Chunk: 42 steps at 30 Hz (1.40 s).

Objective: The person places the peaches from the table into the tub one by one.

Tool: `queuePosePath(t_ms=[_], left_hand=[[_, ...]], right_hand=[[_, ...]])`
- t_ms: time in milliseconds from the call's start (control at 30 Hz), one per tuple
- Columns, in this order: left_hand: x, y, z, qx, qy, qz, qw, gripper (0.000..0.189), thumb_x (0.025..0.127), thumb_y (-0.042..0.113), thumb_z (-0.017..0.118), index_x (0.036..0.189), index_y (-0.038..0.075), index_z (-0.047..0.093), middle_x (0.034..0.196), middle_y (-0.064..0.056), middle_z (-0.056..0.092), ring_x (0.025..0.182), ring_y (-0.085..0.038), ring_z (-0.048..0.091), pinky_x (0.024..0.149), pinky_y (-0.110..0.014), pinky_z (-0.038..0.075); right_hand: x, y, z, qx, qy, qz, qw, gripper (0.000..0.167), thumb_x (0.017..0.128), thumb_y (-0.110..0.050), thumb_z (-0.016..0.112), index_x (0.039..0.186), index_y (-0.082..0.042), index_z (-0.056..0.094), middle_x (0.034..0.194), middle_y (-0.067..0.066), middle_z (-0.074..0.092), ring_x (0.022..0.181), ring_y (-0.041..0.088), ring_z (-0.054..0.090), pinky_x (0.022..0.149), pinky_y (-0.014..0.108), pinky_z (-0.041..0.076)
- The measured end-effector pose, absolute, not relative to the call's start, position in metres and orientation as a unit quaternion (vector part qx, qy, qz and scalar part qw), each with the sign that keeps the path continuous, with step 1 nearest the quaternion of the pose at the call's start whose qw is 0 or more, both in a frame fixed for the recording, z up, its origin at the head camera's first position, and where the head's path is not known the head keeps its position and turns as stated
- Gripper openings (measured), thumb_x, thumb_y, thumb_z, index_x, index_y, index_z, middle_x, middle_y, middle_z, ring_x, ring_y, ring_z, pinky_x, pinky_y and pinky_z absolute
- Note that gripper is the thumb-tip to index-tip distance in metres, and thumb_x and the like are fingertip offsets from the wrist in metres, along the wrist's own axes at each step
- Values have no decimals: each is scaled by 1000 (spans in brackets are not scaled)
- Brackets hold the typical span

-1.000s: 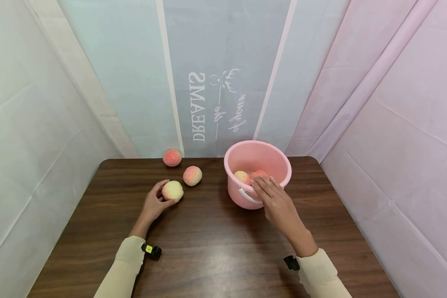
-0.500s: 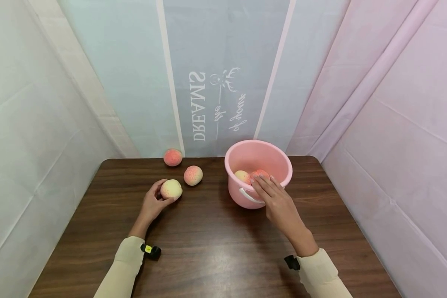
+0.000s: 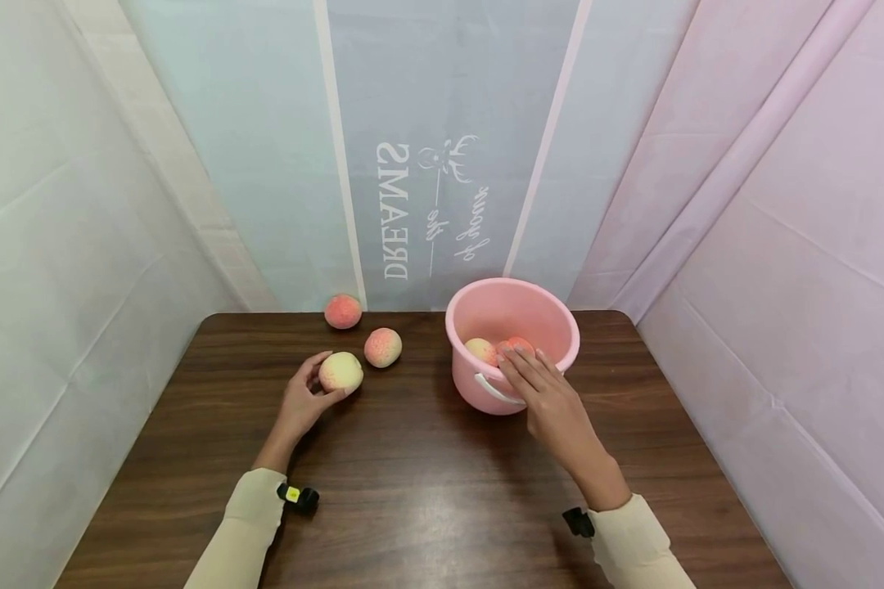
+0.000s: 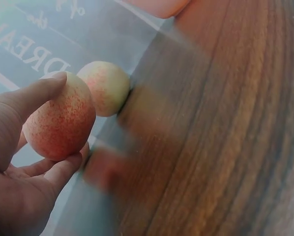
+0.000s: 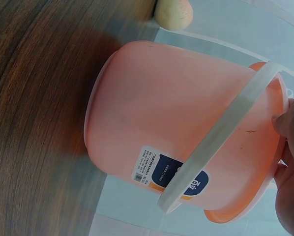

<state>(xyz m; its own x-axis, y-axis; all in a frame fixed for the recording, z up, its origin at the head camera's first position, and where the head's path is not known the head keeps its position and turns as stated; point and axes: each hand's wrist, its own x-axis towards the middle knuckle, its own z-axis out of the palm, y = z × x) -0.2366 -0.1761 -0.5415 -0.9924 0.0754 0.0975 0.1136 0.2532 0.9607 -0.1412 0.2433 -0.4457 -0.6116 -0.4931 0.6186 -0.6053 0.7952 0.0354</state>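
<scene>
Left wrist and head views showed us the left hand (image 3: 299,405) curled round a pale peach (image 3: 342,370), its thumb on one side and its fingers (image 4: 63,169) on the other; whether that fruit touched the table (image 3: 412,474), we could not tell. We saw the right hand (image 3: 560,413) gripping the near rim of an upright pink bucket (image 3: 467,380), thumb against the outer wall, fingers reaching over the edge. Inside it we made out a cream peach (image 3: 479,350) and redder fruit (image 3: 520,343), partly hidden by those fingers. A white handle (image 5: 220,137) hung across the bucket's outside, partly over a label (image 5: 157,169). Near the held peach sat a pink-and-cream peach (image 3: 383,348) and, at the table's far edge, a red peach (image 3: 343,312). Cream sleeves (image 3: 246,519) covered both forearms. Beyond the table, we saw a grey-blue cloth (image 3: 442,82) with white lettering (image 3: 394,211).
</scene>
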Motion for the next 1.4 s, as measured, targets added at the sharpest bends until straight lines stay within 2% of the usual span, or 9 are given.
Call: queuePosePath(t_ms=[200, 300, 400, 667, 900, 1133, 1400], left_hand=[[-235, -172, -532, -58, -795, -603, 15, 80, 81, 12, 87, 150, 10, 46, 138, -18, 55, 118, -30, 54, 93, -36, 51], [-230, -169, -520, -59, -793, -606, 13, 78, 82, 9, 86, 149, 8, 46, 137, -20, 55, 115, -29, 54, 91, -32, 51], [-223, -166, -506, -57, -792, -608, 6, 76, 83, 5, 84, 149, 5, 46, 136, -23, 55, 115, -31, 53, 91, -33, 51], [-217, -163, -493, -72, -786, -614, 9, 76, 83, 4, 84, 148, 2, 46, 136, -23, 56, 113, -28, 55, 88, -25, 53], [-213, -158, -484, -90, -787, -610, 11, 74, 83, 4, 84, 147, 6, 48, 132, -23, 57, 109, -28, 56, 92, -44, 54], [-210, -156, -473, -100, -785, -612, 9, 74, 83, 3, 83, 148, 2, 47, 134, -23, 56, 113, -29, 55, 90, -33, 55], [-205, -152, -457, -113, -783, -611, 20, 74, 83, 2, 83, 148, 1, 47, 133, -23, 57, 108, -27, 55, 94, -50, 53]], right_hand=[[-141, 243, -444, 306, -896, 87, 310, 77, 75, 26, 62, 146, -3, 54, 147, 13, 55, 138, 32, 49, 115, 52, 34], [-141, 243, -442, 304, -898, 86, 305, 78, 75, 25, 63, 147, -3, 53, 148, 12, 55, 139, 32, 48, 116, 52, 33], [-141, 243, -442, 304, -898, 85, 307, 76, 76, 25, 63, 146, -3, 54, 147, 13, 55, 138, 32, 49, 116, 51, 33], [-141, 243, -443, 306, -894, 86, 317, 73, 75, 25, 63, 142, -2, 57, 145, 13, 57, 136, 33, 51, 115, 52, 35], [-139, 242, -443, 303, -897, 87, 311, 76, 73, 27, 62, 143, -2, 57, 146, 13, 56, 137, 33, 50, 115, 53, 35], [-140, 243, -445, 305, -895, 94, 312, 76, 73, 27, 59, 143, -2, 56, 146, 13, 56, 136, 33, 51, 113, 55, 37], [-139, 242, -444, 305, -896, 87, 310, 77, 73, 27, 63, 144, -2, 55, 146, 13, 56, 137, 33, 50, 113, 54, 36]])
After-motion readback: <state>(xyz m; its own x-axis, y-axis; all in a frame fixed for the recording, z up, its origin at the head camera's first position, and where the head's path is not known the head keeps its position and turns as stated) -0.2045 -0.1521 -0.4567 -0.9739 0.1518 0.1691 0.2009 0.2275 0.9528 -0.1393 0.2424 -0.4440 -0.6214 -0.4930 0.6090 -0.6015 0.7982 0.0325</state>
